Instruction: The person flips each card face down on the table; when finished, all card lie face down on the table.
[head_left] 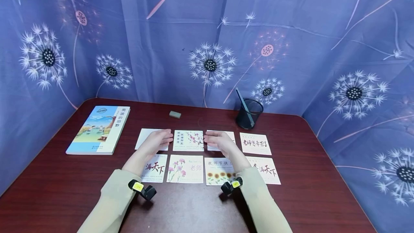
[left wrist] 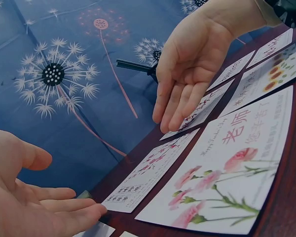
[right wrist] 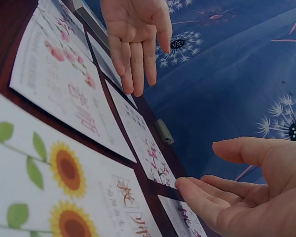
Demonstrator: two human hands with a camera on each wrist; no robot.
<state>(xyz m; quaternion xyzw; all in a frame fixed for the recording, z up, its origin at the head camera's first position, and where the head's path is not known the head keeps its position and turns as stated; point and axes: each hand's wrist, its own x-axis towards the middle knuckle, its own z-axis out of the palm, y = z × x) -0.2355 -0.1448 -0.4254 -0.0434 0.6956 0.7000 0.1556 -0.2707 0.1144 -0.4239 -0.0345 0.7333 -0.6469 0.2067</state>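
You have the blossom card (head_left: 188, 140) flat in the back row.
Nearest you on the bench (head_left: 181, 208): carnation card (head_left: 185, 169), sunflower card (head_left: 220, 170); beyond, your left hand (head_left: 155, 141) and right hand (head_left: 224, 144), fingers straight, at the blossom card's opposite sides; farther back, pen cup (head_left: 242, 119), eraser (head_left: 175, 114).

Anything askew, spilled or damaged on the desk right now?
Nothing stands out. The eight cards lie in two rows of four, the cup stands upright, and no spill or tear shows. The left hand and right hand hide parts of some cards, so I can't vouch for those.
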